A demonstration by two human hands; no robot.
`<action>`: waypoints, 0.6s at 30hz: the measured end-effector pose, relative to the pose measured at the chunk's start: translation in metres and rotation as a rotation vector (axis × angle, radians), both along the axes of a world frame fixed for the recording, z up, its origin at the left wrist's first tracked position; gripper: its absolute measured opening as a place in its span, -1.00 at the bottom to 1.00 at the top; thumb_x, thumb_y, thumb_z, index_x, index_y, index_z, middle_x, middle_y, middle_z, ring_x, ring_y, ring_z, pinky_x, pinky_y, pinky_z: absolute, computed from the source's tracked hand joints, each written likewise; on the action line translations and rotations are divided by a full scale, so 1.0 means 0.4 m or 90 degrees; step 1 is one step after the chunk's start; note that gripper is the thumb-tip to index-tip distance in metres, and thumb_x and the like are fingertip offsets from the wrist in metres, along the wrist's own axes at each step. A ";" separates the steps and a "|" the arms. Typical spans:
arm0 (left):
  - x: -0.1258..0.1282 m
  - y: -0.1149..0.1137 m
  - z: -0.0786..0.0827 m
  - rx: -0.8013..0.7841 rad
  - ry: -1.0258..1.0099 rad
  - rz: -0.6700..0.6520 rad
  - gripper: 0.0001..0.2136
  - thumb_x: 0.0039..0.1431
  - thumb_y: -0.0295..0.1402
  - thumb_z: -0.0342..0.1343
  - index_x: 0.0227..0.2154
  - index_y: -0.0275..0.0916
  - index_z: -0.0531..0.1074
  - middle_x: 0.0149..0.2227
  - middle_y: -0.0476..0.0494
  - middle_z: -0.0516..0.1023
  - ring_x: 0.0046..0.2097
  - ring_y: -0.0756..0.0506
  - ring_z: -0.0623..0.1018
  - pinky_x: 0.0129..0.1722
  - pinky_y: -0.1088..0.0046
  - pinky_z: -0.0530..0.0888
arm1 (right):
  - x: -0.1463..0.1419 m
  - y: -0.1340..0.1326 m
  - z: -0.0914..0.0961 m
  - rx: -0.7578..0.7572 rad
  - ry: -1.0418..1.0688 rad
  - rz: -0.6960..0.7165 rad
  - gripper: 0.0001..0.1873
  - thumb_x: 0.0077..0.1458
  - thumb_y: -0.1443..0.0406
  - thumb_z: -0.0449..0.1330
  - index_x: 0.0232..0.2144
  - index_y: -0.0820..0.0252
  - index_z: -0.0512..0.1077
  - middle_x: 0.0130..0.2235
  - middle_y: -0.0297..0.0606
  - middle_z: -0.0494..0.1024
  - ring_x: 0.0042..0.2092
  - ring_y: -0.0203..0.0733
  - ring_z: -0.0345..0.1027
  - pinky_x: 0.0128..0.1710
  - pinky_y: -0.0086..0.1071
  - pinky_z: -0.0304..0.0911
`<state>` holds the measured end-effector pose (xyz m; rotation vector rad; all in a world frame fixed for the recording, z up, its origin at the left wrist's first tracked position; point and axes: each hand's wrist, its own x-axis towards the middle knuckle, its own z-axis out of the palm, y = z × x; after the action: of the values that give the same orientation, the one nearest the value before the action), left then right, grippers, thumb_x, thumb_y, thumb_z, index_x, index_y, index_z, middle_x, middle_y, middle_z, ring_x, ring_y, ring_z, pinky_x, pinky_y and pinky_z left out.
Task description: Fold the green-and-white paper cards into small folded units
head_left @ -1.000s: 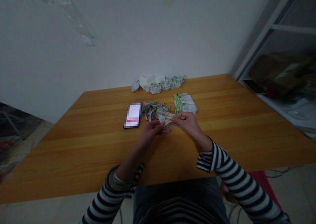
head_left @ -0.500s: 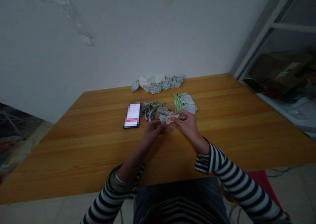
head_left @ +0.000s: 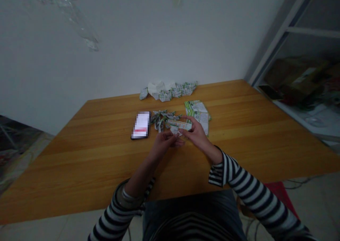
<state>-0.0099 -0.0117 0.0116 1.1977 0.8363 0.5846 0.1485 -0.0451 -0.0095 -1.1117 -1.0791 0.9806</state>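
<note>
Between my hands is a folded piece of printed paper (head_left: 178, 125), white with green and orange print. My left hand (head_left: 165, 142) pinches its lower edge between thumb and fingers. My right hand (head_left: 196, 132) grips the right end, thumb in front and fingers behind the paper. Just beyond lies a heap of small folded paper pieces (head_left: 158, 120), partly covered by the held paper. A stack of flat printed sheets (head_left: 198, 110) lies behind my right hand, which hides part of it.
A phone (head_left: 141, 125) with a lit screen lies left of the heap on the wooden table (head_left: 106, 156). Along the wall stands a row of joined folded paper pieces (head_left: 170, 91) with some white tissue (head_left: 156, 87). Another dark phone (head_left: 270, 92) rests on a shelf at the right.
My right fingers have shifted along the paper, and its upper flap now shows as a longer printed strip. The left hand keeps its pinch. The view has moved slightly.
</note>
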 end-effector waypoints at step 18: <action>-0.013 0.008 0.004 0.015 0.048 -0.092 -0.63 0.01 -0.06 0.25 -0.38 -0.35 0.52 -0.47 -0.21 0.63 -0.46 -0.10 0.61 -0.42 0.45 0.52 | 0.020 -0.010 -0.011 -0.086 0.020 0.128 -0.54 0.01 -0.02 0.24 -0.63 0.24 0.39 -0.70 -0.40 0.40 -0.69 -0.42 0.17 -0.72 -0.56 0.02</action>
<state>-0.0153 -0.0087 0.0134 1.2971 0.8008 0.4352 0.1566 -0.0490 -0.0139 -1.1063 -1.1280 1.2412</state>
